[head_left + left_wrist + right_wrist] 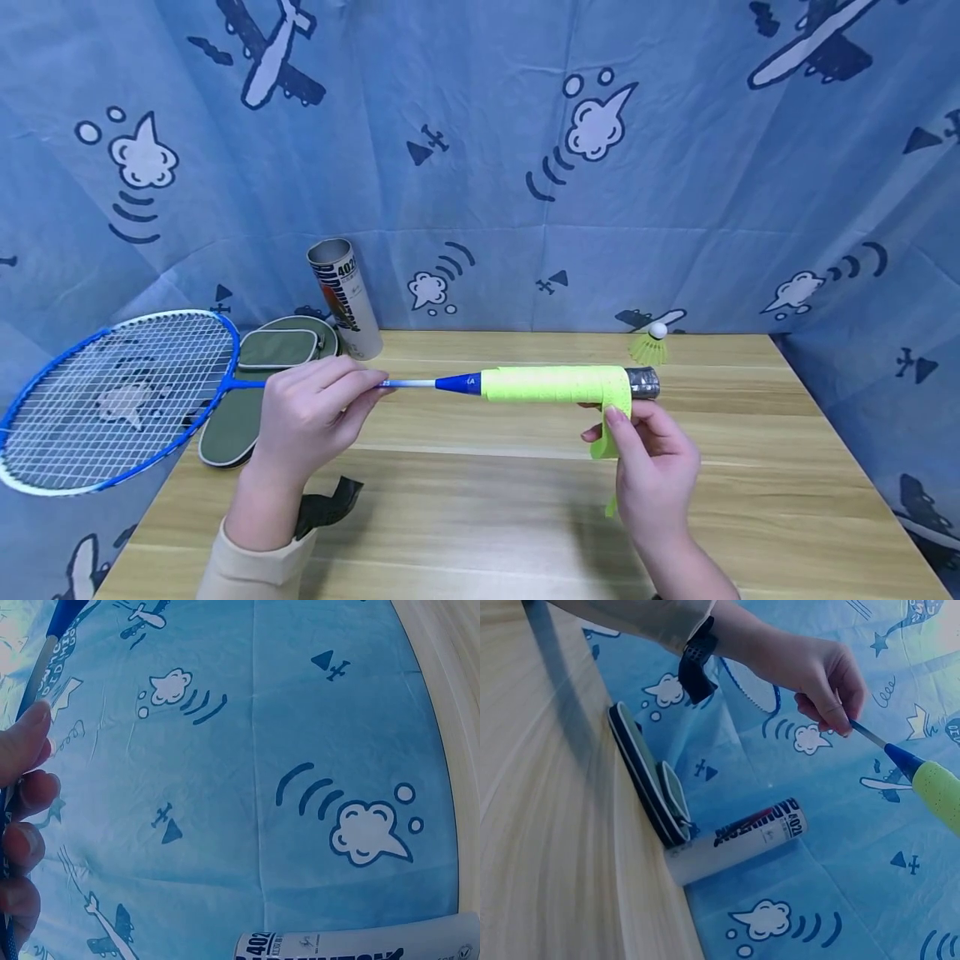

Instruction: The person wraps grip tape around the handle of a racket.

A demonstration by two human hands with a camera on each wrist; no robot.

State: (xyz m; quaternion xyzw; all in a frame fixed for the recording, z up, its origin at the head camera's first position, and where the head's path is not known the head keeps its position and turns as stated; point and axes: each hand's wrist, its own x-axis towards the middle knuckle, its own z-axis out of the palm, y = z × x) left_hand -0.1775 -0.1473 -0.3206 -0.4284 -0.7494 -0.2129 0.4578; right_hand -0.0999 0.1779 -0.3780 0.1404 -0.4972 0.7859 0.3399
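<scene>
A blue and white badminton racket point(232, 385) is held level above the table, its strung head to the left. My left hand point(318, 408) grips the thin shaft, fingers curled round it in the left wrist view. Yellow-green grip tape point(555, 384) is wound along most of the handle. At the butt end a dark silvery part of the handle point(643, 382) shows bare. Just below it my right hand point(656, 467) pinches the loose tape end between thumb and fingers, and a strip hangs down. The right hand is outside the right wrist view.
A green zip case point(232, 421) lies at the table's left, partly behind the racket. Beside it stands a white shuttlecock tube point(348, 300). A yellow shuttlecock point(651, 344) sits at the back edge of the wooden table point(787, 467). Behind hangs a blue patterned cloth point(480, 167).
</scene>
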